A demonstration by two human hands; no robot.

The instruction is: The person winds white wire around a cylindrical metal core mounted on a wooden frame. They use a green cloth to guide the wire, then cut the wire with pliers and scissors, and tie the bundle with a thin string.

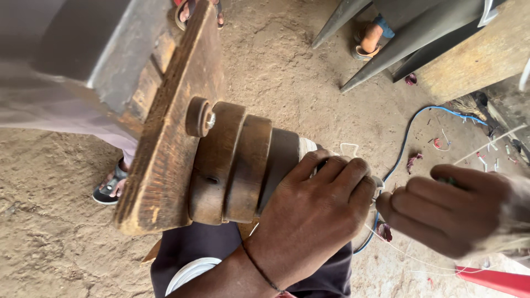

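Note:
A stepped wooden former (243, 165) of dark round discs is bolted sideways to a worn wooden board (165, 143). My left hand (314, 212) wraps over the former's narrow end, where a white band (306, 146) shows. My right hand (450, 212) is just to the right, with its fingers pinched together close to the left hand's knuckles. A thin pale strand (403, 251) trails down from between the two hands. What the fingertips pinch is mostly hidden.
A blue cable (406, 143) snakes over the dirt floor. Other people's sandalled feet are at the top (199, 14), top right (369, 41) and left (110, 185). Grey metal legs (397, 49) slant at the upper right. A white roll (190, 273) rests on my lap, and a red object (497, 281) lies at the bottom right.

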